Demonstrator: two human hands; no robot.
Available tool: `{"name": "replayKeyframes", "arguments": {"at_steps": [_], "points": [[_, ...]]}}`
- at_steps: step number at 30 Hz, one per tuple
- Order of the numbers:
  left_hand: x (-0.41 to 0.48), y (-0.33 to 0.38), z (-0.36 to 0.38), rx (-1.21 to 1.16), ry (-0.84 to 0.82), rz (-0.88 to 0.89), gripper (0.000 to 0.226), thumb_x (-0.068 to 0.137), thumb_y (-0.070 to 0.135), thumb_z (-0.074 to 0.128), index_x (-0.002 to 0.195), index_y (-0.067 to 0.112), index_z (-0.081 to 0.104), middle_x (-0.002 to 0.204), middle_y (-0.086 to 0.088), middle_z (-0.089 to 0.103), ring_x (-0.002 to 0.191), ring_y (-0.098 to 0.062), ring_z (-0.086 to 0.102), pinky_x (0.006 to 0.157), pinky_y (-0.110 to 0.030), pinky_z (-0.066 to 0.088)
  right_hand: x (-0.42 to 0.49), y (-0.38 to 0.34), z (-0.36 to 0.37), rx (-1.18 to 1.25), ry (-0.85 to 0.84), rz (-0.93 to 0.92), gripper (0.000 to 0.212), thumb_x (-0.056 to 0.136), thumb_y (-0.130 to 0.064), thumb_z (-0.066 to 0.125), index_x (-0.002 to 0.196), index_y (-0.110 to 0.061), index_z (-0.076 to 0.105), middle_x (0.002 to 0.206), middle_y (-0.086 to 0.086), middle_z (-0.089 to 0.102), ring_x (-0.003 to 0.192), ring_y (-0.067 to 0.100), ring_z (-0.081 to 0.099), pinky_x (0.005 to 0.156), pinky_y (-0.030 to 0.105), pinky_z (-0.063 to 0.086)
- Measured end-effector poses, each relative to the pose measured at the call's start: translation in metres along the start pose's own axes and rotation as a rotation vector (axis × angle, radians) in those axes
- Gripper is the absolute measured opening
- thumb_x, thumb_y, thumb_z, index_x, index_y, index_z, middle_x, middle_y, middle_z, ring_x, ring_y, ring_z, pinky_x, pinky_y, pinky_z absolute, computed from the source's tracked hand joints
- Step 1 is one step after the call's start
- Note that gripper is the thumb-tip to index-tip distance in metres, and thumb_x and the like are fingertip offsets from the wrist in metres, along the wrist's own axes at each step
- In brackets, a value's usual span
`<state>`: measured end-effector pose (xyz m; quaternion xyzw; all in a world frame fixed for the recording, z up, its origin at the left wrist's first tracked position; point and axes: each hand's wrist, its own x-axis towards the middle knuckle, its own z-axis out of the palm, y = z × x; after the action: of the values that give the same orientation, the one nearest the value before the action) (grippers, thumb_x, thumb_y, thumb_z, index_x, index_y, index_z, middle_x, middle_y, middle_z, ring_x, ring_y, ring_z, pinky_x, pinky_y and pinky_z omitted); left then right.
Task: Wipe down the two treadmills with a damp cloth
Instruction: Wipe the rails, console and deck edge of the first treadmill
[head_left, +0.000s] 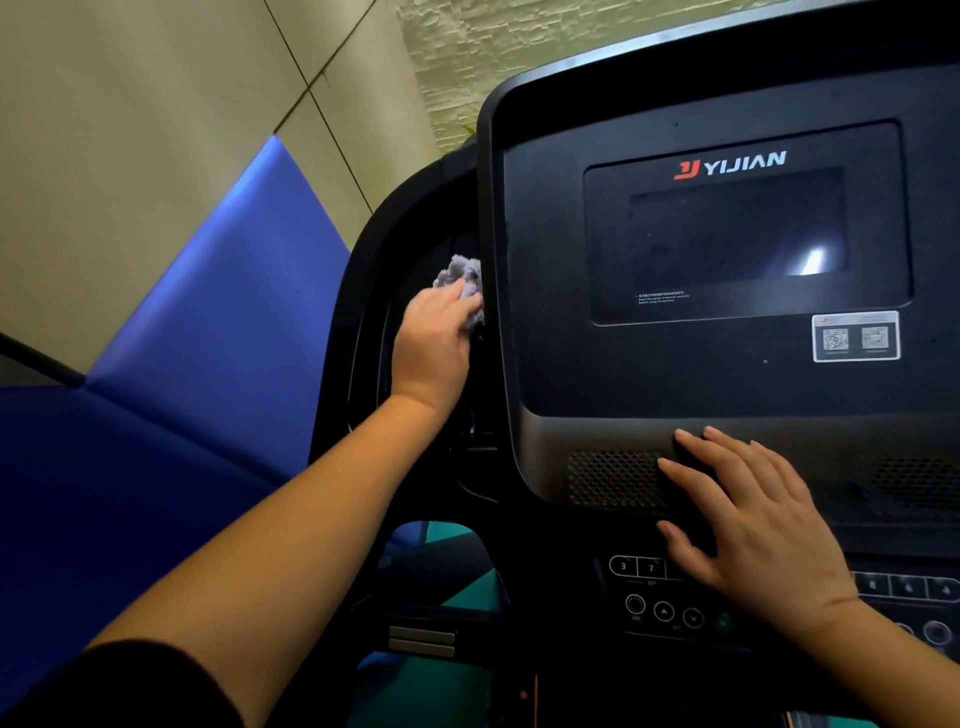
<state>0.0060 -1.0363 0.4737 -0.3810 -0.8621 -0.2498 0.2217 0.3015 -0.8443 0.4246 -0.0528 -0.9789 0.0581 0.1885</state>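
One bunched grey cloth (461, 280) sits against the console's (649, 374) left side edge, clamped in the left hand's (434, 348) grip. That edge runs up and away from the hand. The right hand (753, 525) lies flat lower on the console, grip apart, holding nothing.

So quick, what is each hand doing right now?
Left hand: closed on the grey cloth, pressed against the left side of the console.
Right hand: open, fingers straight, resting flat on the console.
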Motion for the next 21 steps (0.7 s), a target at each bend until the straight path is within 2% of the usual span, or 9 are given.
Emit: {"name": "replayKeyframes", "arguments": {"at_steps": [3, 6, 7, 10, 13, 16, 18, 21], "points": [[0.041, 0.007, -0.01, -0.056, -0.011, -0.103, 0.038, 0.082, 0.0, 0.049, 0.11, 0.015, 0.068, 0.102, -0.003, 0.067, 0.096, -0.023, 0.059, 0.088, -0.037, 0.048, 0.0, 0.0, 0.001, 0.004, 0.01, 0.006, 0.052, 0.084, -0.049, 0.048, 0.119, -0.015, 0.066, 0.136, 0.01, 0.055, 0.129, 0.031, 0.047, 0.109, 0.049, 0.035], [0.056, 0.022, -0.019, -0.154, -0.014, -0.348, 0.053, 0.077, -0.007, 0.048, 0.122, 0.02, 0.059, 0.107, 0.004, 0.055, 0.098, -0.012, 0.051, 0.091, -0.02, 0.042, 0.0, 0.0, 0.001, 0.007, 0.014, 0.0, 0.052, 0.084, -0.049, 0.049, 0.119, -0.015, 0.066, 0.135, 0.01, 0.055, 0.129, 0.031, 0.046, 0.109, 0.049, 0.034], [0.053, 0.024, -0.021, -0.166, -0.028, -0.374, 0.054, 0.079, -0.006, 0.05, 0.124, 0.022, 0.058, 0.109, 0.004, 0.053, 0.098, -0.008, 0.049, 0.089, -0.013, 0.038, 0.0, 0.0, 0.001, 0.009, 0.013, -0.002, 0.052, 0.084, -0.049, 0.048, 0.119, -0.015, 0.066, 0.135, 0.011, 0.055, 0.129, 0.031, 0.046, 0.109, 0.049, 0.034], [0.027, 0.017, -0.023, -0.198, -0.089, -0.334, 0.047, 0.081, 0.002, 0.06, 0.123, 0.022, 0.065, 0.113, -0.004, 0.059, 0.101, -0.006, 0.051, 0.089, -0.001, 0.032, -0.001, 0.0, 0.0, 0.011, 0.011, 0.0, 0.053, 0.084, -0.05, 0.047, 0.12, -0.014, 0.065, 0.135, 0.011, 0.055, 0.129, 0.032, 0.047, 0.109, 0.05, 0.034], [-0.007, 0.017, -0.028, -0.286, -0.151, -0.308, 0.041, 0.082, 0.004, 0.067, 0.121, 0.016, 0.067, 0.118, -0.004, 0.064, 0.112, -0.014, 0.057, 0.098, -0.008, 0.036, -0.001, 0.0, 0.0, 0.014, 0.004, 0.002, 0.054, 0.084, -0.05, 0.047, 0.12, -0.014, 0.065, 0.136, 0.011, 0.054, 0.129, 0.032, 0.046, 0.109, 0.05, 0.034], [-0.033, 0.017, -0.038, -0.331, -0.33, -0.258, 0.037, 0.085, 0.003, 0.066, 0.121, 0.011, 0.066, 0.118, 0.001, 0.062, 0.116, -0.012, 0.056, 0.098, -0.002, 0.032, 0.0, 0.0, 0.0, 0.015, -0.005, -0.002, 0.054, 0.084, -0.05, 0.047, 0.121, -0.014, 0.064, 0.137, 0.011, 0.054, 0.129, 0.032, 0.046, 0.109, 0.051, 0.034], [-0.04, 0.014, -0.049, -0.336, -0.502, -0.284, 0.034, 0.086, 0.003, 0.066, 0.119, 0.013, 0.067, 0.115, 0.004, 0.061, 0.113, -0.009, 0.056, 0.095, -0.002, 0.033, 0.0, 0.0, 0.0, 0.014, -0.003, -0.005, 0.054, 0.084, -0.05, 0.047, 0.121, -0.014, 0.064, 0.137, 0.011, 0.054, 0.129, 0.033, 0.046, 0.108, 0.051, 0.034], [-0.049, 0.023, -0.064, -0.32, -0.751, -0.335, 0.025, 0.089, 0.013, 0.065, 0.113, 0.019, 0.069, 0.111, 0.003, 0.064, 0.104, -0.006, 0.06, 0.091, -0.012, 0.044, -0.001, 0.0, 0.0, 0.017, 0.009, -0.007, 0.054, 0.084, -0.05, 0.046, 0.12, -0.013, 0.064, 0.136, 0.012, 0.054, 0.129, 0.033, 0.047, 0.108, 0.051, 0.034]]}}
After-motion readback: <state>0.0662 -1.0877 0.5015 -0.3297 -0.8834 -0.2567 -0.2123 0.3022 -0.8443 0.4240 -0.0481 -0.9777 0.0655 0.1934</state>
